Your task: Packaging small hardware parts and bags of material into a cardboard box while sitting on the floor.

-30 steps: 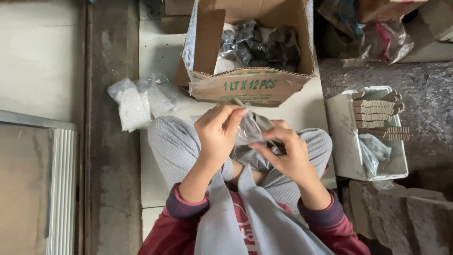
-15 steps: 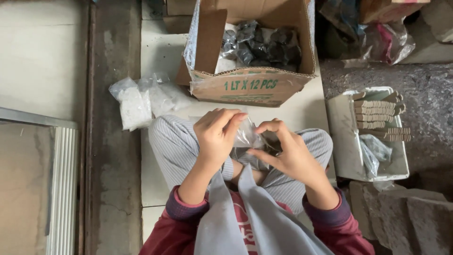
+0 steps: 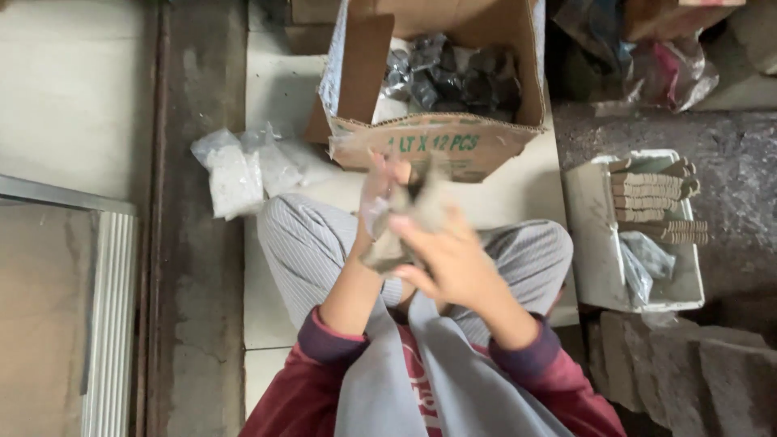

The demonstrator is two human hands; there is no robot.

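Lifting both hands higher than a second ago, up off the lap toward the front edge of the cardboard box (image 3: 421,146); left hand (image 3: 379,194) raised with fingers curled round a small clear plastic packet (image 3: 405,222) holding something grey, right hand (image 3: 453,263) cupped beneath and against it. Blurred with motion now, where half a second ago sharp and low between the knees, so probably mid-shake or mid-fold on the packet. Hard to tell exact finger grip through the blur, or what the packet contains. Box contents dark, wrapped, indistinct. White bags (image 3: 243,170) on the floor to the left; tray with stacked brown pieces (image 3: 647,194) to the right, partly cut off
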